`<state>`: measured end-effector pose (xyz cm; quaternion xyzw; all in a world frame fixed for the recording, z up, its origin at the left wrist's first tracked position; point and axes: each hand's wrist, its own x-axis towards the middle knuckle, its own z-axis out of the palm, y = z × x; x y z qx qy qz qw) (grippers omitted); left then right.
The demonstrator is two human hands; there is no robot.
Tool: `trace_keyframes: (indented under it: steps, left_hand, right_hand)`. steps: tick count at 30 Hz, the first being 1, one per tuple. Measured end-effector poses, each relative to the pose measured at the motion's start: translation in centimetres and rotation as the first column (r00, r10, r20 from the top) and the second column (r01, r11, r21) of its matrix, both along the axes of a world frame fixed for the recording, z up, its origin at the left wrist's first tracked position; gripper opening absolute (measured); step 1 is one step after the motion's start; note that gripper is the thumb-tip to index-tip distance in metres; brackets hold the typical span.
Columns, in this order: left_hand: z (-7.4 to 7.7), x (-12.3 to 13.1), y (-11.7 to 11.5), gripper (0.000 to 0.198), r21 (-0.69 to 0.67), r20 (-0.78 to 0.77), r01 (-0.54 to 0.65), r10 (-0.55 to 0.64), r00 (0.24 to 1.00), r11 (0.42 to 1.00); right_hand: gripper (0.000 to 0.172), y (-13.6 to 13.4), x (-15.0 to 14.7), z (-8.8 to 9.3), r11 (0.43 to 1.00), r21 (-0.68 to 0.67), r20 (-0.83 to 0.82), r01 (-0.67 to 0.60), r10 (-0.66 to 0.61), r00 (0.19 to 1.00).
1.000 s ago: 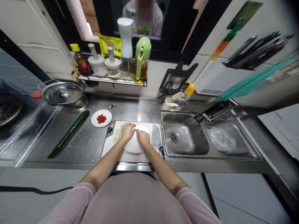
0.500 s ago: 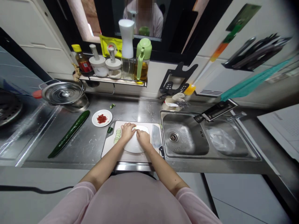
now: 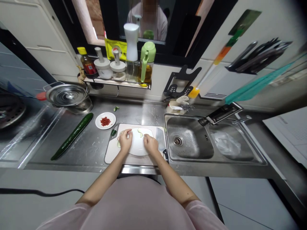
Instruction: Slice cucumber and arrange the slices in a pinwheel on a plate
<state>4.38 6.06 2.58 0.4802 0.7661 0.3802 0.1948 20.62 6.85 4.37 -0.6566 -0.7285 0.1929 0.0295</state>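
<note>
A white plate [image 3: 137, 147] lies on a white cutting board [image 3: 111, 154] at the counter's front edge. A few cucumber slices [image 3: 139, 131] lie on the plate's far part. My left hand [image 3: 125, 140] rests over the plate's left edge, fingers stretched forward, covering the row of cut slices on the board; one slice [image 3: 118, 144] shows beside it. My right hand [image 3: 150, 144] is over the plate's right side with fingers curled together near a slice. A cleaver [image 3: 160, 139] lies flat on the board's right edge, just right of my right hand.
A whole cucumber [image 3: 72, 136] lies on the steel counter at left, near a small dish of red chilli [image 3: 105, 121] and a lidded pot [image 3: 67, 96]. A sink [image 3: 189, 150] with a tap [image 3: 220, 114] is at right. A condiment shelf [image 3: 117, 82] hangs behind.
Both hands were together at the plate's far edge; they have now drawn apart and back, left hand to the plate's left side, right hand to its right. Slices now show on the plate.
</note>
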Motion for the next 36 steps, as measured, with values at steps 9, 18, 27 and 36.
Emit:
trace_keyframes:
  steps: [9,18,27,36]
  left_hand:
    - [-0.7,-2.9,-6.8,0.031,-0.100,0.094,-0.123,0.133,0.987,0.987]
    - [-1.0,-6.0,-8.3,0.028,-0.241,-0.101,-0.202,0.183,0.978,0.949]
    - [-0.9,-6.1,-8.2,0.027,-0.326,-0.169,-0.184,0.134,0.976,0.927]
    - [-1.2,-5.3,-7.6,0.026,-0.355,-0.198,-0.156,0.089,0.976,0.922]
  right_hand:
    - [0.037,-2.6,0.7,0.8,0.999,0.027,-0.087,0.039,-0.037,0.996]
    - [0.036,-4.0,0.6,0.7,0.998,0.043,-0.195,0.040,-0.031,0.980]
    - [0.036,-4.1,1.2,0.7,0.996,0.064,-0.257,0.068,-0.050,0.965]
    - [0.036,-4.7,1.3,0.4,0.993,0.083,-0.351,0.088,-0.053,0.935]
